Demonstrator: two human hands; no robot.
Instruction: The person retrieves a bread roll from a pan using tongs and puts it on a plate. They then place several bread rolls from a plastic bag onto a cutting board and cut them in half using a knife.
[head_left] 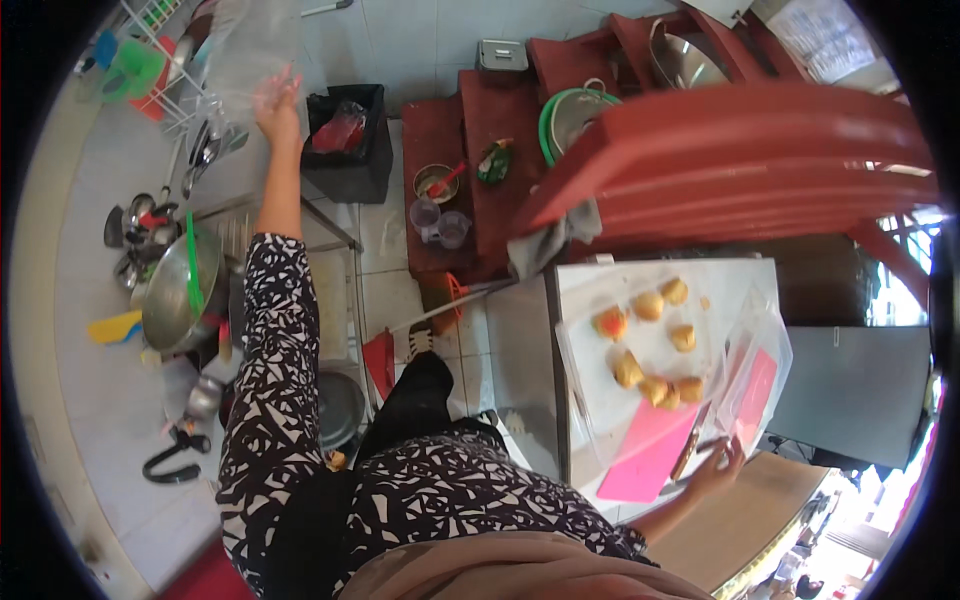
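My left hand (278, 108) is stretched far out to the upper left and grips a clear plastic bag (245, 50) hanging near a white wire rack (165, 40). My right hand (717, 467) rests low at the right, fingers spread on the edge of a white table (590, 290), beside a pink sheet (650, 455) and a thin brown stick-like tool (688, 452). Several golden pastries (650, 345) lie on clear plastic on the table. A clear bag with a pink card (755, 375) lies just above the right hand.
A black bin (350, 140) holding a red bag stands on the tiled floor. Dark red steps (470, 150) carry a bowl, cups and a green-rimmed pan. At the left a counter holds a large steel bowl (180, 295) and utensils. A red bench (740, 160) spans the upper right.
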